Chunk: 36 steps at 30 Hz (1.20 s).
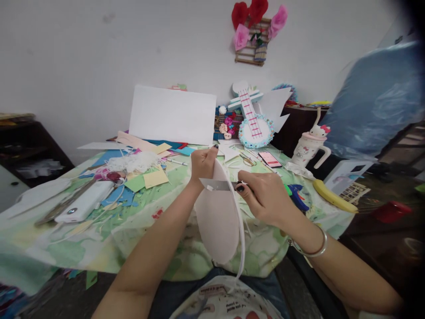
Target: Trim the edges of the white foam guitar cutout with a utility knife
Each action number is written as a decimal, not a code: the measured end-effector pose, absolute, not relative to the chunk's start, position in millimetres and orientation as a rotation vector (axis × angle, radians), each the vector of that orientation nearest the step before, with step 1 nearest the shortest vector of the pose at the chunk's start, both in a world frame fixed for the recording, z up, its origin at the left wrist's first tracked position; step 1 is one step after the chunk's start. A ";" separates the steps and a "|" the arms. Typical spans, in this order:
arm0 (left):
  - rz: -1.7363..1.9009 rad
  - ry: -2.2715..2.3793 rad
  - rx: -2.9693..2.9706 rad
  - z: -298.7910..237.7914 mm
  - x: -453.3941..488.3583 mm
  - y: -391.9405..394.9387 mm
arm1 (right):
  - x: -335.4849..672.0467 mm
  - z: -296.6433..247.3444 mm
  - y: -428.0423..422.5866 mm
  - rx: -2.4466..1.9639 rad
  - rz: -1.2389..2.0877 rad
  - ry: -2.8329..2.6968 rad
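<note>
My left hand (202, 165) is closed on the top of a pale oval foam board (216, 223), which stands on edge in front of me. My right hand (264, 195) is wrapped round the handle of a knife (219, 184). The blade lies across the board's upper part and points left toward my left wrist. A thin white strip (242, 248) curves down along the board's right edge to my lap; where it joins the board is hard to make out. My fingers hide most of the knife's handle.
Paper scraps (156, 177), white string (133, 163) and a white power bank (84, 201) lie to the left. Scissors (248, 159), a phone (269, 159), a tumbler (307, 148) and a banana (334, 197) are on the right. Behind stand a white board (172, 115) and a decorated toy instrument (254, 124).
</note>
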State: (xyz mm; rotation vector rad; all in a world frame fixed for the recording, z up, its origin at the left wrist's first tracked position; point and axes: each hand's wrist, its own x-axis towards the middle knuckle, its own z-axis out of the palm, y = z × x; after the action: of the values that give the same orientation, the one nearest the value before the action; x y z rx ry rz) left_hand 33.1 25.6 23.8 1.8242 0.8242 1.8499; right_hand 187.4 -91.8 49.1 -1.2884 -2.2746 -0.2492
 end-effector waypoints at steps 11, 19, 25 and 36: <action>1.812 0.665 1.863 26.8 34.0 9.4 | 185.4 50.0 -98.8 -1.238 -0.210 -2.309; 1.763 0.597 1.846 26.5 34.7 5.4 | 189.4 47.0 -100.9 -1.205 -0.158 -2.314; 1.772 0.574 1.830 26.3 34.2 3.4 | 194.3 43.5 -99.4 -1.253 -0.129 -2.289; 1.770 0.546 1.977 25.7 35.0 0.8 | 194.9 46.5 -104.3 -1.306 -0.141 -2.299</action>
State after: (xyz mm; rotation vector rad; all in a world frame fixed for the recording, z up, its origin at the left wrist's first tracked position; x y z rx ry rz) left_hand 35.0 0.8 25.7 1.9769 0.5464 1.7701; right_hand 194.9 -104.3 46.5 -1.3062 -2.2994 -0.1413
